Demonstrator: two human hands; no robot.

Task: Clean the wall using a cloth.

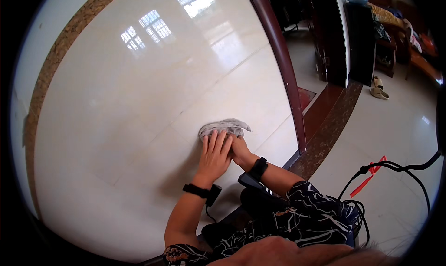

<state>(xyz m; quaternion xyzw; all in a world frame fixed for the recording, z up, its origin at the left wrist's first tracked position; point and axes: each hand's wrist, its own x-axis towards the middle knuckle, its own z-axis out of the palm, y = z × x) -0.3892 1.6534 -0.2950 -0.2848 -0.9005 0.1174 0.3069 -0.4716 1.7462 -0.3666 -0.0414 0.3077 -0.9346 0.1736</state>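
A crumpled grey cloth (224,125) lies against the glossy cream wall tiles (139,102), bunched under both hands. My left hand (215,154) holds it from the near side, fingers long and slightly spread with their tips on the fabric. Close beside it, my right hand (241,150) grips the right part of the cloth. The two hands touch, and the right fingers are partly hidden by the left ones and the folds. Each wrist wears a black strap with a small device.
A dark red door frame (278,64) borders the tiles on the right. Beyond lie a brown stone threshold strip (329,137), a pale floor (390,133) and slippers (379,92). Black cables (397,165) with a red ribbon (369,179) hang at my right side.
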